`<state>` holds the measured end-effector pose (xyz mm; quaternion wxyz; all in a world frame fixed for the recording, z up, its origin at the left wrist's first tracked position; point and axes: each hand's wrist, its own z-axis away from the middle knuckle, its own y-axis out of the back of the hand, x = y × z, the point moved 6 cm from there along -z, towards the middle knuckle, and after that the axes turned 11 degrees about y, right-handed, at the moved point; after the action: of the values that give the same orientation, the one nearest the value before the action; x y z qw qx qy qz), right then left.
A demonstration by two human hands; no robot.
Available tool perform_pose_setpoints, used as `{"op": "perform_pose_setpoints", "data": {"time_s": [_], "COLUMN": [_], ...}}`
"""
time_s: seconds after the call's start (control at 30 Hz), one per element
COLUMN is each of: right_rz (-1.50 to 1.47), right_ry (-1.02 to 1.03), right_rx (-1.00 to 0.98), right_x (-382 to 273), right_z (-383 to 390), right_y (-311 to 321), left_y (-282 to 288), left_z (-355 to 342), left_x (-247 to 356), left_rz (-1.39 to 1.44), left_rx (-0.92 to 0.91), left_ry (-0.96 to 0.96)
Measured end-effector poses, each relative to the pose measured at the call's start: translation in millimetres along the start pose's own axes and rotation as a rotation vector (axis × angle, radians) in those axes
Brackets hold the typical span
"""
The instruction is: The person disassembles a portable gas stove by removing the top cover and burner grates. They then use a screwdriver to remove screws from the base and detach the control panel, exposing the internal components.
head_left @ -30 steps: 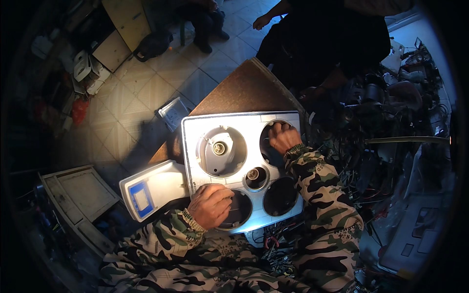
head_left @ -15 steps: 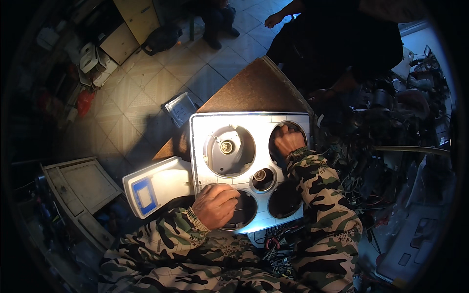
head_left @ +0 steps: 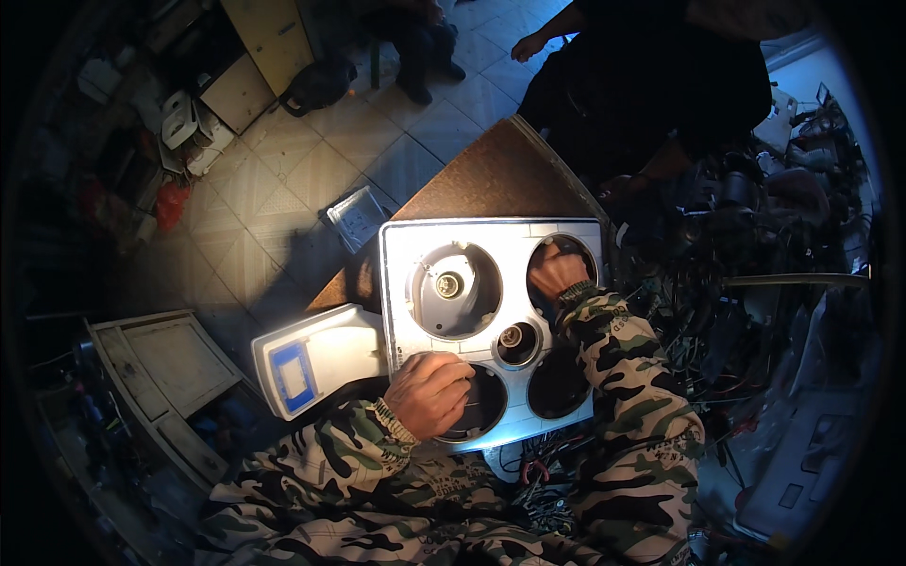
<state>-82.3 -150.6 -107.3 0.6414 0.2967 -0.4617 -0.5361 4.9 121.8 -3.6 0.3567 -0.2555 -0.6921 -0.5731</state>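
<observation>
A white square heat-lamp panel (head_left: 514,226) with several round openings lies in front of me. Its large upper-left opening shows a bulb socket (head_left: 446,286) inside, and a second socket (head_left: 511,337) sits in the small middle opening. My left hand (head_left: 429,394) is closed on the panel at the rim of the lower-left opening, fingers curled over the edge. In the upper-right opening, my right hand (head_left: 561,274) reaches in with bent fingers; the fingertips, and whatever they hold, are hidden. The two lower openings look dark inside.
A brown board (head_left: 481,179) extends beneath the panel. Left of it is a white plastic housing (head_left: 326,354) with a blue-framed window. A clear flat package (head_left: 356,219) lies beyond. Dark clutter (head_left: 755,226) fills the right side. Another person (head_left: 651,85) stands at the far right.
The whole view has shifted slightly, so the panel and surroundings appear a little farther right. Both hands stay at the same openings, with only slight movement of the right fingers.
</observation>
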Motion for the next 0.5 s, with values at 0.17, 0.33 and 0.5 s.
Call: {"op": "perform_pose_setpoints", "data": {"time_s": [0.17,0.33,0.5], "right_rz": [-0.133,0.133,0.133], "right_ry": [-0.014,0.082,0.092], "right_rx": [-0.233,0.11,0.08], "right_x": [-1,-1,0], "right_z": [-9,1,-1], "right_y": [-6,-9,-8], "left_y": [0,-1,3], "left_z": [0,5,3], "left_x": [1,-4,-1], "left_rz": [0.012,0.033,0.02], "left_rx": [0.022,0.047,0.043], "left_ry": [-0.014,-0.011,-0.017]}}
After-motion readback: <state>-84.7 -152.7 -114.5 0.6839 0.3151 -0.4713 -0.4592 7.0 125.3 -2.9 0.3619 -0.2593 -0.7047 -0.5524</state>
